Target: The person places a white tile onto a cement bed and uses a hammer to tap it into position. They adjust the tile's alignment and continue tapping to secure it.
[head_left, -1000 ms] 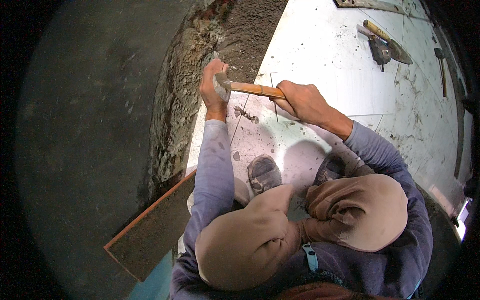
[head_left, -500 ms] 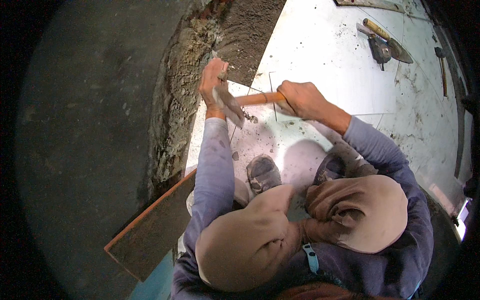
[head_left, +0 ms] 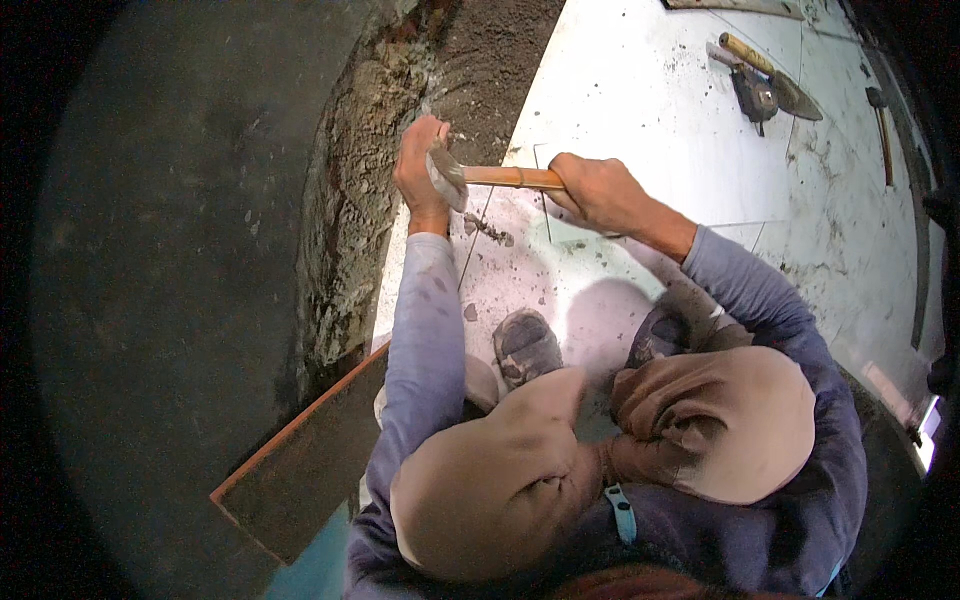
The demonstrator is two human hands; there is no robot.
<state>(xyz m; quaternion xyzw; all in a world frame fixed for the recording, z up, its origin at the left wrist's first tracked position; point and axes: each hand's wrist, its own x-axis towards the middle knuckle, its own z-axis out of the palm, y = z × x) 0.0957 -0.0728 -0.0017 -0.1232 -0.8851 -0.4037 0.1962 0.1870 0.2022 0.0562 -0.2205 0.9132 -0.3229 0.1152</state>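
My left hand (head_left: pixel 422 168) is closed in a fist around what looks like a chisel, mostly hidden by the fingers; its pale tip points away from me toward the broken edge of the wall (head_left: pixel 375 105). In my right hand (head_left: pixel 600 190) is a hammer (head_left: pixel 515 178), gripped by its wooden handle, which lies almost level. The hammer's grey head overlaps the right side of my left fist in this view, just at the tool's near end. Whether the head touches it I cannot tell.
Dark soil (head_left: pixel 500 70) fills a strip beside the white tiles (head_left: pixel 620 90). A trowel (head_left: pixel 795 97) and a dark tape measure (head_left: pixel 755 95) lie at the far right, another hammer (head_left: pixel 880 135) beyond them. A tile with an orange edge (head_left: pixel 300 460) leans near my left arm. Crumbs dot the floor.
The hammer has swung up and left, its head coming from below and beside my left fist to right against it. My left hand keeps its grip in nearly the same place.
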